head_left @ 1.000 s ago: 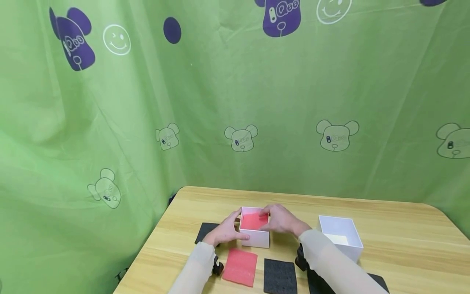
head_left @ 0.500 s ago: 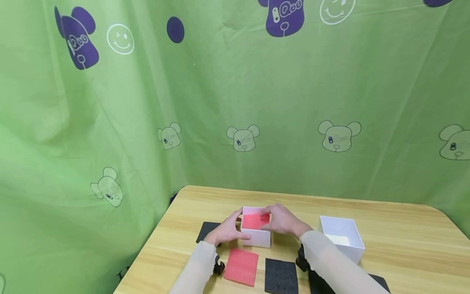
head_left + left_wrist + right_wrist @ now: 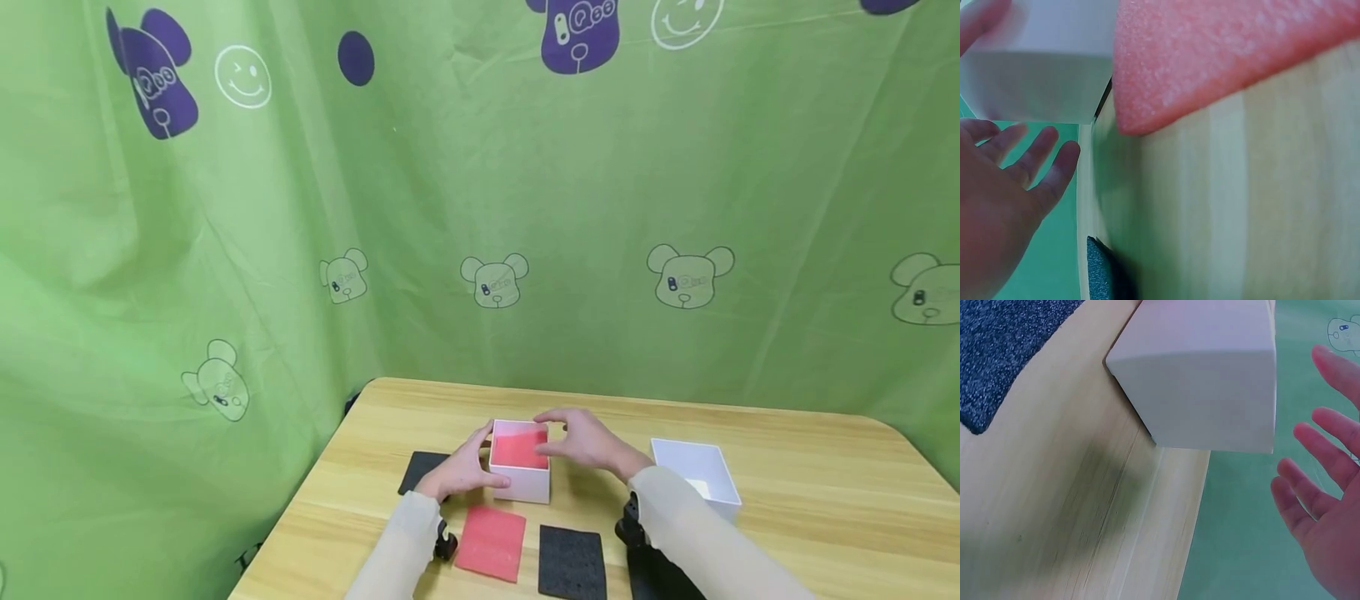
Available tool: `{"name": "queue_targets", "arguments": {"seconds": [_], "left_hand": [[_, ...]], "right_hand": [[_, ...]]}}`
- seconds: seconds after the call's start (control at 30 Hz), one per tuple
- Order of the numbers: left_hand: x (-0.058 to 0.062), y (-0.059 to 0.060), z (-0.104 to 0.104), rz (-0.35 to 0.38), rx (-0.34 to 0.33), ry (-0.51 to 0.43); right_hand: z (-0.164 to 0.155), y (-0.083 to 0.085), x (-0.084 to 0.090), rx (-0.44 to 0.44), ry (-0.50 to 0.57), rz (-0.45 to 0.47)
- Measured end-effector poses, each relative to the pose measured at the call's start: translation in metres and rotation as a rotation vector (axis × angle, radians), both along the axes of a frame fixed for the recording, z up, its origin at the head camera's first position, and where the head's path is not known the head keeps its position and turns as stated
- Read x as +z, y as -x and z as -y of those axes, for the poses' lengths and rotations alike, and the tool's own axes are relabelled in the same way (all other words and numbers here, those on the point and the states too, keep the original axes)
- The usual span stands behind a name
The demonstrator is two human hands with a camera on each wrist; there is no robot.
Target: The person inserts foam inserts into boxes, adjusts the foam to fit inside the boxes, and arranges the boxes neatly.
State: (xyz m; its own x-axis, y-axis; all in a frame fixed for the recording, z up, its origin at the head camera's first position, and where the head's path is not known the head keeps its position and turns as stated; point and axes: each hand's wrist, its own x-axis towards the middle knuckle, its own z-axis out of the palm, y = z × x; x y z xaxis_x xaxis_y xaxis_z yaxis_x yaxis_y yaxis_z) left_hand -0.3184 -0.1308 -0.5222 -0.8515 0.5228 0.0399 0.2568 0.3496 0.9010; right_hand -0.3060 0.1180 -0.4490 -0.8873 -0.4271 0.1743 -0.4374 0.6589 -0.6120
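The left hand point(image 3: 456, 472) cups the left side of the small white box point(image 3: 521, 485), thumb along the near corner and fingers reaching toward the far rim; in its wrist view the fingers point(image 3: 1035, 164) are spread and nearly straight, so it steadies the box rather than clamps it. The right hand point(image 3: 588, 441) hovers at the box's right side, fingers loosely spread and extended over the far right corner; in its wrist view the fingers point(image 3: 1319, 499) are apart from the box wall point(image 3: 1204, 387), holding nothing. Between the two hands, inside the box, a red foam pad point(image 3: 520, 450) lies tilted, its far edge against the back wall.

Just nearer than the left hand a second red foam pad point(image 3: 492, 542) lies flat on the wooden table point(image 3: 825, 500), with a black foam pad point(image 3: 572, 562) beside it to the right. Another black pad point(image 3: 420, 471) peeks out beyond the left hand. Well to the right of the right hand stands a second open white box point(image 3: 697, 482). A green printed curtain point(image 3: 480, 208) hangs behind.
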Motion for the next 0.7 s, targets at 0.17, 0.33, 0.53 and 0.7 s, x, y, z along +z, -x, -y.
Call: {"name": "queue_targets", "arguments": {"seconds": [0.17, 0.33, 0.53, 0.7], "left_hand": [[0.001, 0.0, -0.002, 0.037, 0.016, -0.026], [0.001, 0.0, -0.004, 0.05, 0.055, -0.02], [0.001, 0.0, -0.005, 0.029, 0.071, -0.006], [0.003, -0.001, -0.007, 0.024, 0.056, -0.002]], "right_hand": [[-0.005, -0.005, 0.003, 0.015, 0.035, 0.001], [-0.013, -0.01, 0.004, 0.009, 0.043, 0.009], [-0.019, -0.012, 0.001, 0.017, 0.032, -0.006], [-0.013, -0.011, -0.005, 0.028, -0.003, -0.03]]}}
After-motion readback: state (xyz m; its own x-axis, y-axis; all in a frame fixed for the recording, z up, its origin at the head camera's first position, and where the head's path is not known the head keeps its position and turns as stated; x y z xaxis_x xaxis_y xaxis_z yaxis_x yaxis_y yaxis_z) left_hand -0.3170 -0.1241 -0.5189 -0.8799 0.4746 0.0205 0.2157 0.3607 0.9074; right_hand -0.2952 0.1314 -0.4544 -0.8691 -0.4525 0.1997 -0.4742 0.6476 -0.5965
